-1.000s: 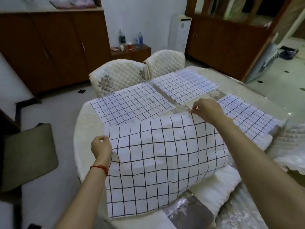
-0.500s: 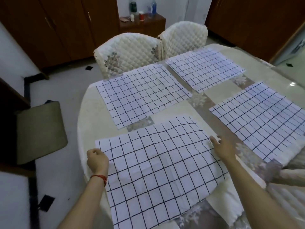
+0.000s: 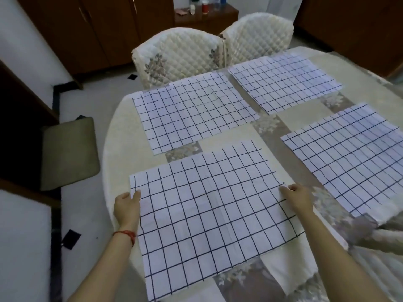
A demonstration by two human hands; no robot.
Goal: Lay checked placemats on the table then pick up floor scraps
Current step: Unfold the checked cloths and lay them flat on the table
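Observation:
Four white placemats with dark checks lie flat on the round table [image 3: 116,136]. The nearest placemat [image 3: 207,214] is in front of me, its near edge reaching the table's rim. My left hand [image 3: 127,207] rests at its left edge with the thumb on the cloth. My right hand [image 3: 298,198] lies with relaxed fingers on its right edge. The other placemats lie at the far left [image 3: 192,110], the far right [image 3: 283,81] and the right [image 3: 349,158]. A small dark square [image 3: 70,235] lies on the floor to my left; I cannot tell if it is a scrap.
Two quilted cream chairs [image 3: 178,53] [image 3: 259,33] stand at the table's far side. A padded olive seat [image 3: 67,151] stands left of the table. Another dark square [image 3: 132,77] marks the floor by the wooden cupboards [image 3: 91,33]. A low cabinet [image 3: 205,17] holds bottles.
The nearest placemat, held up in the air a second ago, now lies flat on the table. Both hands have come down to its side edges, and the left hand has loosened its grip.

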